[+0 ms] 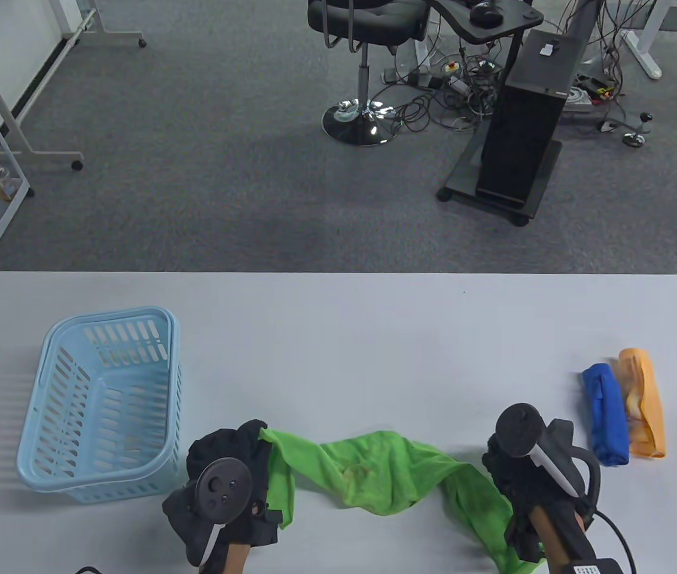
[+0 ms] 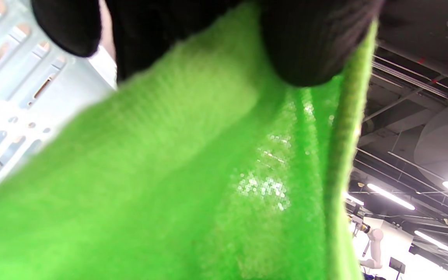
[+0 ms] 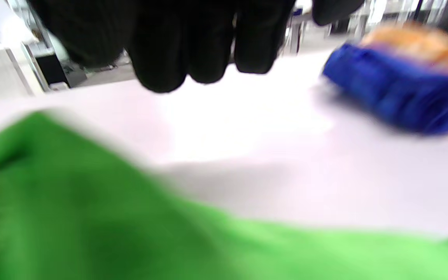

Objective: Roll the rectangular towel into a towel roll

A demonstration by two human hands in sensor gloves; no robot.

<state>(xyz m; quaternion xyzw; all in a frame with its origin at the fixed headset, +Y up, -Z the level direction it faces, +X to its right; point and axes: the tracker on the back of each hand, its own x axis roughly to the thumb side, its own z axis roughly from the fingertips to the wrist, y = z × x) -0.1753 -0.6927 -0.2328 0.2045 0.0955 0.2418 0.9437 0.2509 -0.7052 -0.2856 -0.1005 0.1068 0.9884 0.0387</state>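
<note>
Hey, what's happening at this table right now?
A person in sensor gloves holds a green towel strung out between both hands: the left hand pinches one end, the right hand is at the other. It sags crumpled, not yet rolled. A blue roll and an orange roll lie to the right, a basket to the left.

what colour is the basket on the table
Light blue basket, clearest in the table view.
</note>
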